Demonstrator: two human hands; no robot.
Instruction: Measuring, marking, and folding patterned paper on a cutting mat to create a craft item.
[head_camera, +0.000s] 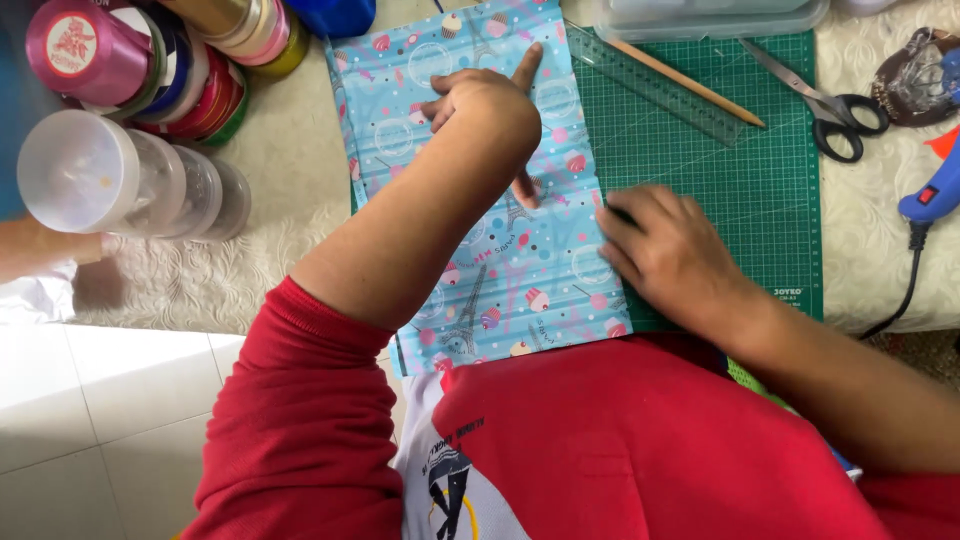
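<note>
Cut off at twelve o'clock: clear plastic box (700, 15). Cropped at three o'clock: blue glue gun (935, 190). Under left forearm (400, 235), middle of patterned paper (520, 270) hidden; ribbon spools (150, 60) clipped at eleven.

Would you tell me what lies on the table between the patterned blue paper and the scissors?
In the head view, between the patterned blue paper and the scissors lie a clear ruler and a pencil, both slanting across the green cutting mat.

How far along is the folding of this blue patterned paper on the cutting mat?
Done: the blue patterned paper lies folded on the green cutting mat. In hand: the left hand and right hand press it flat. Left: scissors and glue gun lie untouched.
</note>
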